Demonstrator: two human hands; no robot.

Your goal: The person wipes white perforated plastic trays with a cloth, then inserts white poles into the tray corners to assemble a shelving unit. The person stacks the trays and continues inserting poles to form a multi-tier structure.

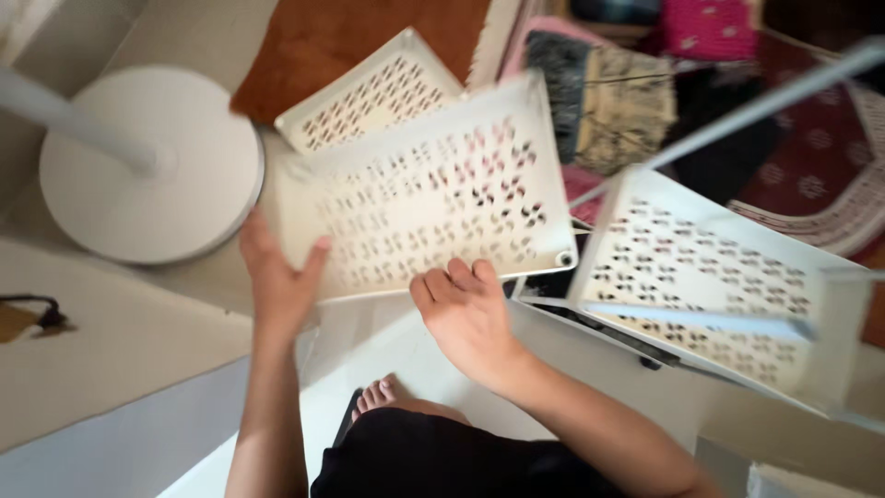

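A white perforated plastic shelf panel [424,184] is held tilted in front of me. My left hand [277,277] grips its lower left edge, thumb on top. My right hand [466,309] holds its lower edge near the middle, fingers curled over the rim. A second perforated panel [369,88] lies behind it, partly hidden. To the right stands a white rack [710,277] with another perforated shelf fixed between thin white poles. My bare foot [378,397] shows below on the pale floor.
A round white stand base [147,166] with a pole sits at the left. An orange-brown rug [341,37] lies at the top. Folded patterned cloths [618,92] and dark red mats [811,148] pile at the upper right. A black cable [37,309] lies at the far left.
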